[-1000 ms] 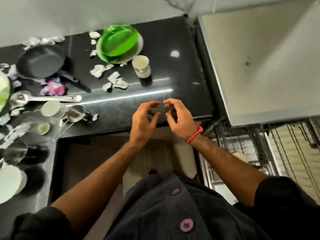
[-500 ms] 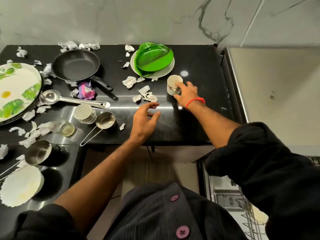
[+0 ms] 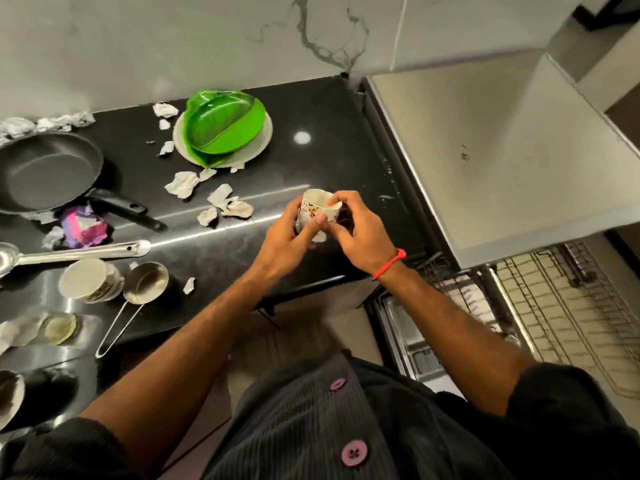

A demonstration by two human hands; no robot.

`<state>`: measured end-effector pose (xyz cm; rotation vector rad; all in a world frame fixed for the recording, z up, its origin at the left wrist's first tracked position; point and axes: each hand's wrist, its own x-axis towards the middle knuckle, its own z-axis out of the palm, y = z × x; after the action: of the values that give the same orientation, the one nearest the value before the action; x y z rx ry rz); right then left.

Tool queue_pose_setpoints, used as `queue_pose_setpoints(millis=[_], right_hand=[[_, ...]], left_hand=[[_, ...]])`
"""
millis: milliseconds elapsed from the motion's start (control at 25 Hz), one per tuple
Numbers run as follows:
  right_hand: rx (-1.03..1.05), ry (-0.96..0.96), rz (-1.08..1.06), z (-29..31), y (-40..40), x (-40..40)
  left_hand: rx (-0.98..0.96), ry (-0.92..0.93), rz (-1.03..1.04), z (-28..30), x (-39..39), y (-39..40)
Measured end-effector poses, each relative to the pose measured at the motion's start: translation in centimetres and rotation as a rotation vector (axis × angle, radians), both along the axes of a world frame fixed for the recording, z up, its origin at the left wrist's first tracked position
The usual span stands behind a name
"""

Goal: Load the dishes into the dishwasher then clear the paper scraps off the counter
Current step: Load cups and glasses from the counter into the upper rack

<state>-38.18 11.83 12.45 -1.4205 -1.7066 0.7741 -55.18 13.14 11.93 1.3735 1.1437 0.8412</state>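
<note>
Head view: patterned cup point(image 3: 313, 211) grasped between fingers of left hand point(image 3: 287, 242) and right hand point(image 3: 362, 233).

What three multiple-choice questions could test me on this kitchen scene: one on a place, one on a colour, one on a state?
1. Where does the dish rack stand?
A. right of the counter, below it
B. on the counter
C. left of the pan

2. What colour is the dish on the plate?
A. red
B. green
C. blue

3. What state is the patterned cup in?
A. lying on the counter
B. stacked in the pan
C. held in both hands

Answers:
1 A: its wires show low at the right edge of the counter.
2 B: the green dish lies on it.
3 C: the left hand and right hand curl their fingers round it.
</note>
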Motion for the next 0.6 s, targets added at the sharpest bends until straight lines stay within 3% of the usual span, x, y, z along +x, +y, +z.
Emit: queue_pose_setpoints(millis=[120, 240, 360, 600], right_hand=[[-0.098, 0.080, -0.097, 0.3, -4.4, 3.5], [-0.155, 0.119, -0.141, -0.1, -8.7, 6.3], [-0.162, 0.163, -0.366, -0.8, -12.5, 10.1], [-0.267, 0.457, -0.784, -3.3, -17.6, 17.6]], left_hand=[[-0.177, -0.014, -0.085, 0.9, 4.7, -1.2], [-0.542, -0.121, -0.219, 1.8, 9.7, -2.6], [-0.773, -0.147, -0.283, 2.0, 15.4, -4.7], [-0.858, -0.106, -0.289, -0.6, 26.7, -9.3]])
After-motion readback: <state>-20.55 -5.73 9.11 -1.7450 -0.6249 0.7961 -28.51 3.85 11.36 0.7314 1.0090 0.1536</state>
